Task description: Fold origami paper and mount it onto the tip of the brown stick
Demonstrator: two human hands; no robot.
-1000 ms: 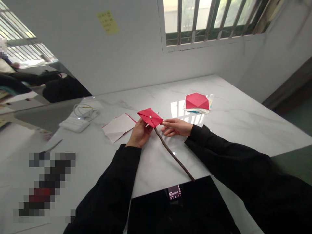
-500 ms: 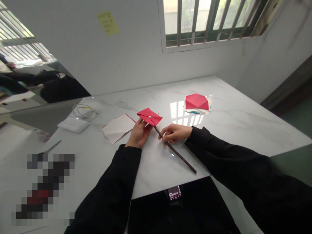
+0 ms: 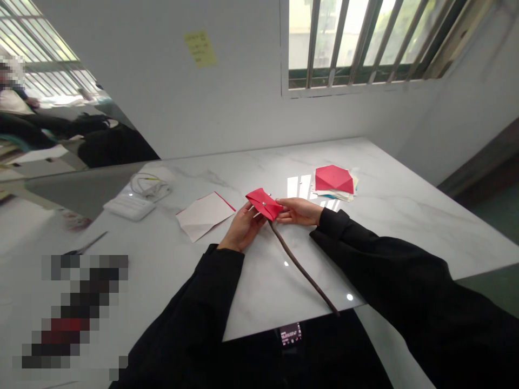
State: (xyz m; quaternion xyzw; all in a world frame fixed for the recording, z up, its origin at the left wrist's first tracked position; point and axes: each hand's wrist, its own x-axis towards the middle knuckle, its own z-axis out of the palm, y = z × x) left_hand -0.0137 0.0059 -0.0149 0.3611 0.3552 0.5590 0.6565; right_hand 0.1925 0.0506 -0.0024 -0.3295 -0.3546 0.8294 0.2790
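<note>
Between both hands is a small folded red paper envelope [image 3: 263, 203] with a pale round stud at its middle. Beneath its left side my left hand [image 3: 244, 226] supports it, fingers partly hidden by the paper. My right hand [image 3: 299, 210] pinches the right corner between thumb and fingers. A thin, slightly bent brown stick [image 3: 299, 266] runs from under the envelope down to the table's front edge; whether it is fixed to the paper cannot be seen. To the left lies a creased sheet [image 3: 205, 216], pale with a red edge.
A stack of paper envelopes, a red one [image 3: 334, 179] on top, lies at the back right. At left are a white box [image 3: 128, 207] with a coiled cable [image 3: 149, 185], scissors [image 3: 91, 243] and a blurred dark object [image 3: 77, 310]. A barred window is above the marble-patterned table [image 3: 405, 216].
My right hand has let go of the stick and moved up to the envelope's right corner. The envelope has tilted, and the stick's lower end now reaches the table edge. The view shifted slightly.
</note>
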